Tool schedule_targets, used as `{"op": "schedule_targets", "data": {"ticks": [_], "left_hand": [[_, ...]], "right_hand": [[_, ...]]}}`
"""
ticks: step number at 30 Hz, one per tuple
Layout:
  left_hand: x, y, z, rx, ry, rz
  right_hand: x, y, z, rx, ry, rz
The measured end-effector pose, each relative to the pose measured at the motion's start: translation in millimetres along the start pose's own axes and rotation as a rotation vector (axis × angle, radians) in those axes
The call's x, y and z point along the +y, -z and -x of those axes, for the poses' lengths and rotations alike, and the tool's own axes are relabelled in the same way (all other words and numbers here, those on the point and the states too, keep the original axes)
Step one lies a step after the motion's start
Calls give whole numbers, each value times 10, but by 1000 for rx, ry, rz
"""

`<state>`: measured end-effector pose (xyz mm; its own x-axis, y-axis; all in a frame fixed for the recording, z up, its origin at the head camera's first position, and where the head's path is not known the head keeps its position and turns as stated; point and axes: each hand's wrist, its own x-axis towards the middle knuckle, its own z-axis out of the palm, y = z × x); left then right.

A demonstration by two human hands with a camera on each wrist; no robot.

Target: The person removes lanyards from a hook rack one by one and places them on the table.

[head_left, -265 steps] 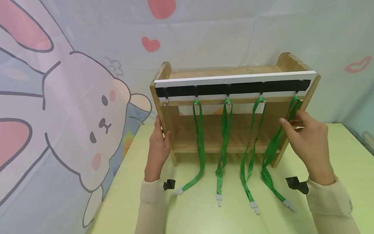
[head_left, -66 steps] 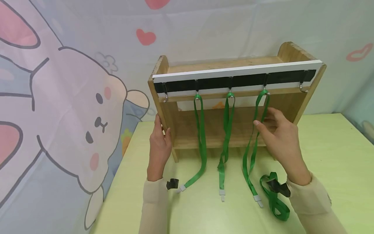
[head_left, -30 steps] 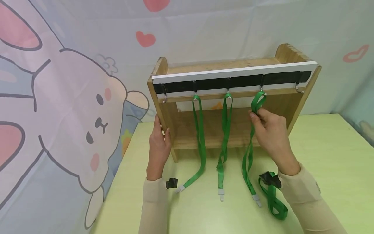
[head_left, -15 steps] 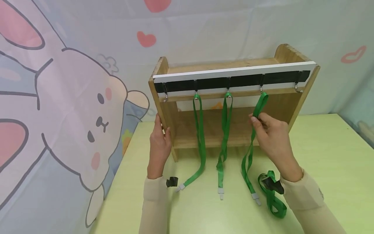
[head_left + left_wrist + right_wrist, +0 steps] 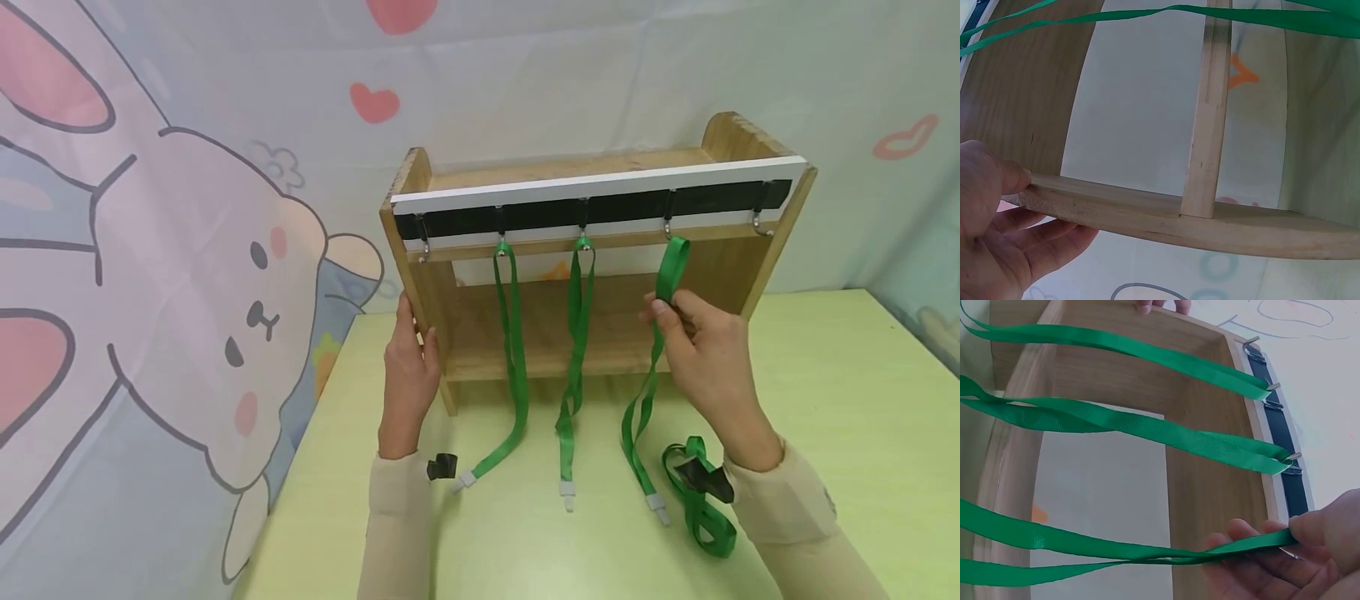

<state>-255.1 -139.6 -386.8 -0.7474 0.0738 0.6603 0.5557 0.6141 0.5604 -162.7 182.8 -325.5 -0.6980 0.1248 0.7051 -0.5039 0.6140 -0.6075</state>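
Note:
My right hand point(image 5: 712, 358) pinches a green lanyard point(image 5: 671, 267) just under its top loop. That loop stands up slightly right of and below the fourth hook point(image 5: 667, 229), apart from it; the lanyard's clip end point(image 5: 657, 507) lies on the table. In the right wrist view the lanyard point(image 5: 1247, 545) runs between thumb and fingers. My left hand point(image 5: 408, 375) grips the left side panel of a wooden shelf point(image 5: 555, 325), thumb on one face and fingers on the other, as the left wrist view shows. Two more green lanyards, one left point(image 5: 517, 358) and one middle point(image 5: 577, 350), hang from hooks.
A white board with a black strip point(image 5: 540, 219) carries the hooks along the shelf's top front. The leftmost hook point(image 5: 424, 248) and rightmost hook point(image 5: 761, 223) are bare. Another green lanyard point(image 5: 708, 529) lies bundled on the pale green table point(image 5: 840, 400) under my right sleeve. A printed cloth point(image 5: 525, 83) hangs behind.
Earlier the far-right lanyard hung on its hook; it now lies bundled on the table. My right hand moved left to the fourth lanyard, pinched it and lifted its loop off the hook.

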Motion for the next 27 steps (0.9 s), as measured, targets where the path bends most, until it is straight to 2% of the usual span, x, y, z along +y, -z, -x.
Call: {"op": "schedule_targets", "data": {"ticks": [7, 11, 19, 27], "left_hand": [[-38, -13, -1, 23, -28, -12], [-29, -6, -8, 18, -25, -12], [3, -3, -28, 15, -23, 0], [1, -2, -18, 9, -7, 5]], "right_hand": [[17, -13, 12, 40, 18, -28], [31, -1, 33, 27, 2, -24], [117, 0, 185, -120, -89, -69], [187, 33, 315, -240, -200, -212]]}}
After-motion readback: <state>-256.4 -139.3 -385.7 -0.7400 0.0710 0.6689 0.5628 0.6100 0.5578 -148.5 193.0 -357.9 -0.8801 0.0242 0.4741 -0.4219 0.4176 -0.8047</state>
